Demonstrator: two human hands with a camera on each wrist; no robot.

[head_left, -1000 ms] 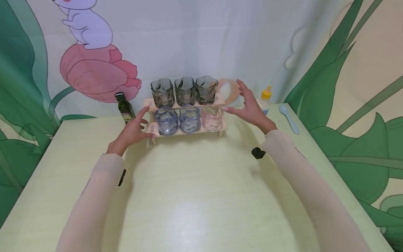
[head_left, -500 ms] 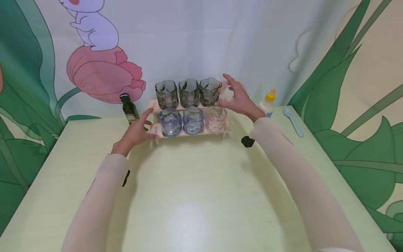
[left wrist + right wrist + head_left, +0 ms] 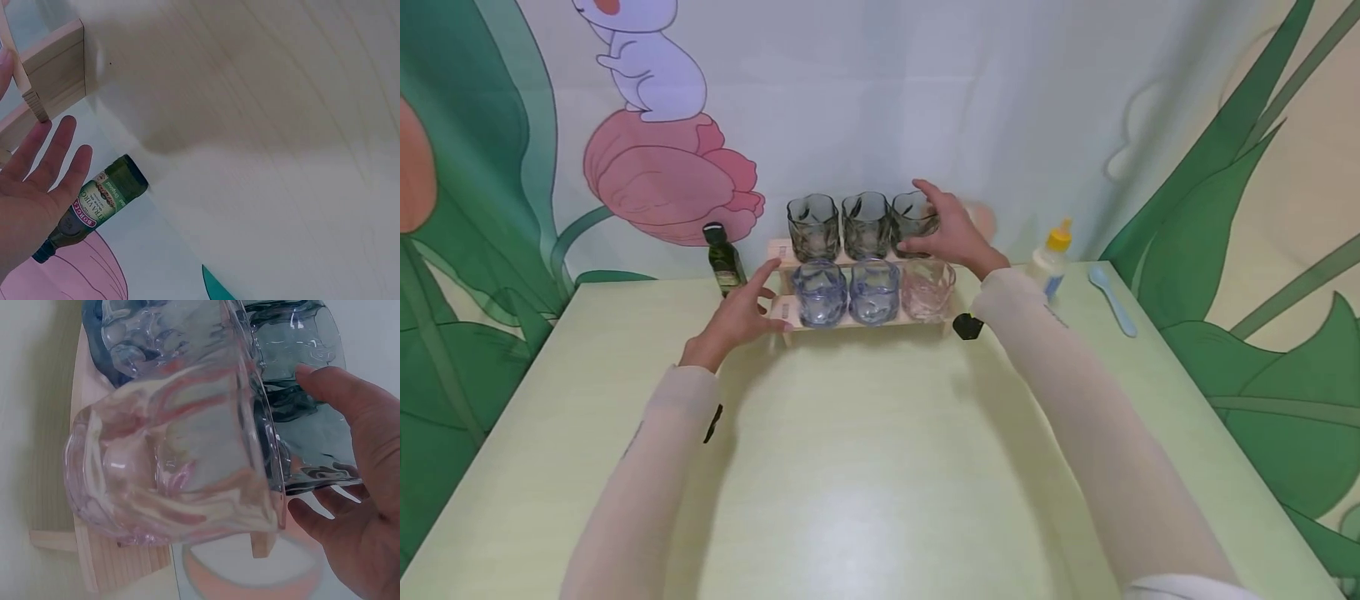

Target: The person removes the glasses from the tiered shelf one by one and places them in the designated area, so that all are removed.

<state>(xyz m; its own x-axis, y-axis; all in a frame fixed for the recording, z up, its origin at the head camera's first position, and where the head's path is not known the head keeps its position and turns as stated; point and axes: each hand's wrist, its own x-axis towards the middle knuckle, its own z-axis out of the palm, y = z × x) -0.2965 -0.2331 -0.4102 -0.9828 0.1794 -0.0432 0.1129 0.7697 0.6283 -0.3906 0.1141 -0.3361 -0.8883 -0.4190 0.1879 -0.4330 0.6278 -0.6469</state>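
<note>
A two-tier wooden rack stands at the table's back edge. Three smoky grey glasses occupy its upper tier; two blue glasses and a pink glass sit below. At the rack's left end is my left hand, its fingers extended; in the left wrist view a fingertip touches the end of a board. My right hand reaches around the rightmost grey glass, fingers spread. Its thumb lies over the near side of that glass, while other fingers are partly hidden behind it. A firm grip does not show.
A green olive oil bottle stands just left of the rack, close to my left hand. To the right are a yellow-capped squeeze bottle and a light blue spoon. A printed curtain hangs directly behind.
My right hand has moved leftward from beside the rack to the rightmost grey glass. My left hand stays at the rack's left end. The head view has shifted slightly.
</note>
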